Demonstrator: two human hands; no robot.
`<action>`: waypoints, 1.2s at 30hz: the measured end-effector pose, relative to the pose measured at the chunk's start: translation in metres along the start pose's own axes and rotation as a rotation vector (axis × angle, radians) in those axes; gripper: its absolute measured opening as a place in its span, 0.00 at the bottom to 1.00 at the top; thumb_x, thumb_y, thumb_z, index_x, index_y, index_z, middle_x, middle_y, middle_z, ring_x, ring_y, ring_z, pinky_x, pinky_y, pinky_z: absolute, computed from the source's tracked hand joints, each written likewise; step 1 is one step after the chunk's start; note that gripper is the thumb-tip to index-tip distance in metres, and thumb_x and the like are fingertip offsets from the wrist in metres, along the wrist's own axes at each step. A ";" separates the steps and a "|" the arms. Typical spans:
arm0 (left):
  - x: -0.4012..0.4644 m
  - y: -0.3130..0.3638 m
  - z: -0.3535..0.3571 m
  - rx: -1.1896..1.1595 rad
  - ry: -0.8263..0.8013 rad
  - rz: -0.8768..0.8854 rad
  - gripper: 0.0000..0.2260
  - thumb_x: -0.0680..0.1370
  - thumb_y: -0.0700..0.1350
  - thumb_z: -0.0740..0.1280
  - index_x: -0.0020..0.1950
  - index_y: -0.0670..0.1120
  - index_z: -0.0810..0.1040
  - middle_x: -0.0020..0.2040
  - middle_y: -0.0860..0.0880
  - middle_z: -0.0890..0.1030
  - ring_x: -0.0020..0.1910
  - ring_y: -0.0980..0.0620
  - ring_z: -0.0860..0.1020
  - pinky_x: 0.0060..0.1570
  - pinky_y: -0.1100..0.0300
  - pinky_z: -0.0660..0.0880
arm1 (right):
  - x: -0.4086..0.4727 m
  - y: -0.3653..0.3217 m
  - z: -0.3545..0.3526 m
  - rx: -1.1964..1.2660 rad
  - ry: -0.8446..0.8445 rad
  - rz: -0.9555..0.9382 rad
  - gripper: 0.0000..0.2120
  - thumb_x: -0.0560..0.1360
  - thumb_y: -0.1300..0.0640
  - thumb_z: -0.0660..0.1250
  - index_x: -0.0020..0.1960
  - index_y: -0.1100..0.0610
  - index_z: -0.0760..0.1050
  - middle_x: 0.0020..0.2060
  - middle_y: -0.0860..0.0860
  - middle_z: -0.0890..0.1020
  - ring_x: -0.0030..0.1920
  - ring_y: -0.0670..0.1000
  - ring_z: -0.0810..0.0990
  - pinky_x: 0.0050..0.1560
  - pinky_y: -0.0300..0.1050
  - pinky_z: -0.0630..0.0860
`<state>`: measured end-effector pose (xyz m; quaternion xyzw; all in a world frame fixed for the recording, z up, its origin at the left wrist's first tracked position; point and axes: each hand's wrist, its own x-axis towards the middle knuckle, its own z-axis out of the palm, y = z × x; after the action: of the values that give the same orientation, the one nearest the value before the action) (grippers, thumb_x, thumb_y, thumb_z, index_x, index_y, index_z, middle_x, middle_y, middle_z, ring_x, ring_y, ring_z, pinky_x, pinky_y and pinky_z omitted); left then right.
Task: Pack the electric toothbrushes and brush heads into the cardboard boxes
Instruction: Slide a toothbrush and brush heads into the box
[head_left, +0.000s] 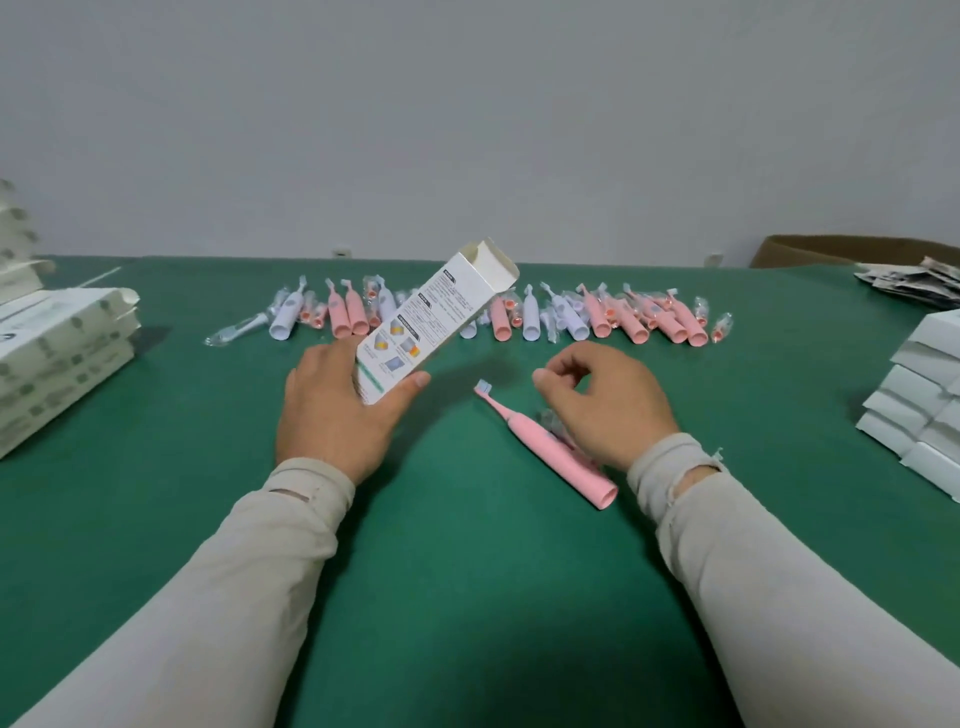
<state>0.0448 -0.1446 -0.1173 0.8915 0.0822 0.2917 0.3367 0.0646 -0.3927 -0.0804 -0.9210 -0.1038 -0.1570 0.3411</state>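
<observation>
With its open end tilted up and away, the box (434, 325) sits clamped between the left hand's (332, 410) thumb and fingers, probably angled for loading. Right hand (605, 402) hovers over the pink toothbrush (550, 449) on the mat (467, 571), fingers loosely curled and holding nothing that I can see. Spare brushes (519, 317) are lined up behind, within reach.

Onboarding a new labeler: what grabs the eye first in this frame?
First, the open white box held tilted in the left hand at centre. Next, the pink toothbrush lying on the green table under the right hand. Behind, a row of toothbrushes crosses the table.
</observation>
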 end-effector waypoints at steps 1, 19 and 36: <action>0.001 0.000 0.001 0.030 0.006 0.010 0.28 0.71 0.64 0.71 0.65 0.50 0.76 0.60 0.47 0.75 0.60 0.45 0.71 0.60 0.53 0.68 | -0.003 0.000 0.002 -0.080 -0.021 -0.068 0.10 0.76 0.40 0.65 0.43 0.44 0.76 0.40 0.41 0.80 0.45 0.45 0.78 0.46 0.45 0.73; 0.012 -0.007 -0.003 0.116 -0.025 0.131 0.25 0.73 0.42 0.73 0.69 0.52 0.73 0.65 0.50 0.76 0.64 0.41 0.70 0.66 0.49 0.66 | -0.010 -0.005 -0.032 0.708 0.271 0.044 0.13 0.77 0.54 0.69 0.35 0.55 0.78 0.26 0.45 0.77 0.26 0.43 0.73 0.28 0.36 0.72; 0.006 0.000 -0.002 0.064 -0.191 0.294 0.28 0.72 0.47 0.76 0.70 0.52 0.72 0.66 0.53 0.74 0.65 0.46 0.70 0.67 0.54 0.65 | -0.004 0.000 -0.029 1.104 0.191 0.019 0.10 0.77 0.71 0.59 0.54 0.59 0.71 0.48 0.55 0.87 0.34 0.50 0.81 0.37 0.42 0.80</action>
<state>0.0491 -0.1414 -0.1136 0.9278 -0.0723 0.2491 0.2682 0.0546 -0.4121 -0.0609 -0.5884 -0.1308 -0.1592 0.7819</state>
